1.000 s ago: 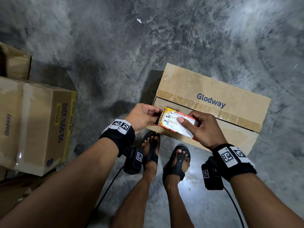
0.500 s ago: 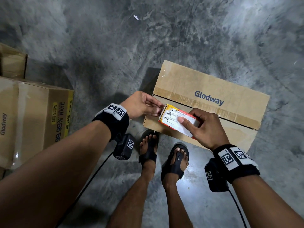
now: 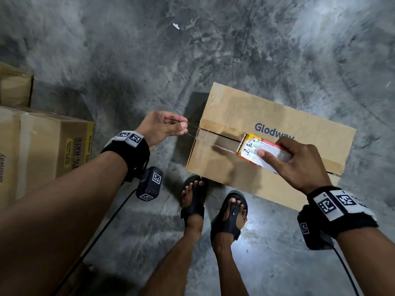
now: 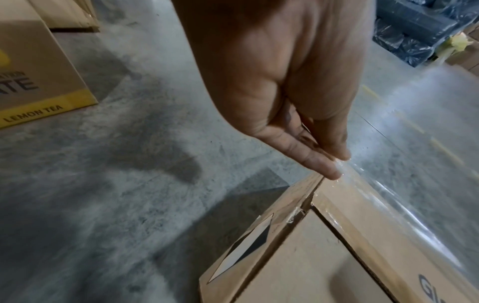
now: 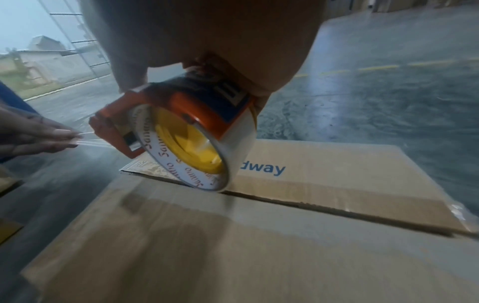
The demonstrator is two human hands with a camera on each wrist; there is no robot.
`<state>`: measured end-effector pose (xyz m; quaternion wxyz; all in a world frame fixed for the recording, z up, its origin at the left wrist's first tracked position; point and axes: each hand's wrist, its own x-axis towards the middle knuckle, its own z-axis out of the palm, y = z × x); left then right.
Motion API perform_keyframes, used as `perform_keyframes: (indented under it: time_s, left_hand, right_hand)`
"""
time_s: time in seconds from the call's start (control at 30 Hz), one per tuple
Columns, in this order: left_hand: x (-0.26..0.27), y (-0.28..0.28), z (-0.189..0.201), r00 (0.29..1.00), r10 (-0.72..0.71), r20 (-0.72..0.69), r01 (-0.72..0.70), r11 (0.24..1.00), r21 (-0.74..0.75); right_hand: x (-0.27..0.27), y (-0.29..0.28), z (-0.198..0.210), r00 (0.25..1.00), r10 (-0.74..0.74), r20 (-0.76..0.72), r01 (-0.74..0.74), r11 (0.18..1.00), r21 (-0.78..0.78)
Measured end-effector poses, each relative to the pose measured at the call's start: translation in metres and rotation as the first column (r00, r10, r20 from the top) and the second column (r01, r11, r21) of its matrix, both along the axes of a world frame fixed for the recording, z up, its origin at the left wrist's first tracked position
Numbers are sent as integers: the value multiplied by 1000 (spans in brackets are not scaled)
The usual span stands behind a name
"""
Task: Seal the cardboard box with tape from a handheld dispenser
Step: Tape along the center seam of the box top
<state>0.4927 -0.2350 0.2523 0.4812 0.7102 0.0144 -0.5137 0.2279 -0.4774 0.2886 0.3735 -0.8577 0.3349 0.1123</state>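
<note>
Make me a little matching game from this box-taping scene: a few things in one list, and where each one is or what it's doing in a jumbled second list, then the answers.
Things
1. left hand
2. right hand
3. tape dispenser
4. Lemon Tea box

Places or states
A. rests over the centre seam of the Glodway box
B. stands on the floor off to the person's left
C. pinches the free end of the clear tape just past the box's end
D. grips the dispenser from above

Pairs: 1-C, 2-D, 3-A, 4-B
</note>
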Motion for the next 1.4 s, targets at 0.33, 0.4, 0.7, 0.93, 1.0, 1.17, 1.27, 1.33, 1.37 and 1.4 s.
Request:
perform_keyframes:
  time_s: [0.33, 0.4, 0.7, 0.93, 1.0, 1.17, 1.27, 1.33, 1.37, 1.4]
  left_hand:
    - [-3, -2, -49, 988, 58, 146, -65, 997, 40]
    - [-5, -4, -57, 985, 64, 159, -71, 997, 38]
    - [-15, -9, -93, 966, 170, 192, -176, 984, 13]
    - [-27, -5, -114, 941, 285, 185, -287, 958, -13]
    - [-31, -7, -122, 928, 323, 187, -326, 945, -15]
    - [-52, -14, -139, 882, 454, 126, -456, 890, -13]
    - [-61, -27, -140, 866, 486, 116, -490, 872, 6]
    - [-61, -34, -137, 866, 481, 137, -492, 868, 68]
    - [-60, -35, -135, 877, 454, 159, -475, 869, 138]
    - [-59, -33, -136, 897, 397, 195, -435, 872, 226]
  right_hand:
    - [23, 1, -41, 987, 42, -158, -50, 998, -45]
    - [24, 1, -44, 985, 38, -168, -47, 998, -46]
    - [29, 2, -54, 980, 34, -197, -46, 997, -56]
    - [31, 4, -61, 973, 68, -219, -92, 991, -102]
    - [32, 3, -64, 973, 70, -221, -97, 989, -114]
    - [29, 5, -69, 980, 61, -192, -89, 986, -141]
    - [29, 4, -70, 980, 54, -190, -80, 988, -131]
    - [30, 3, -70, 980, 50, -193, -75, 989, -126]
    - [31, 3, -71, 978, 46, -201, -73, 990, -125]
    - [33, 3, -72, 976, 41, -215, -68, 990, -124]
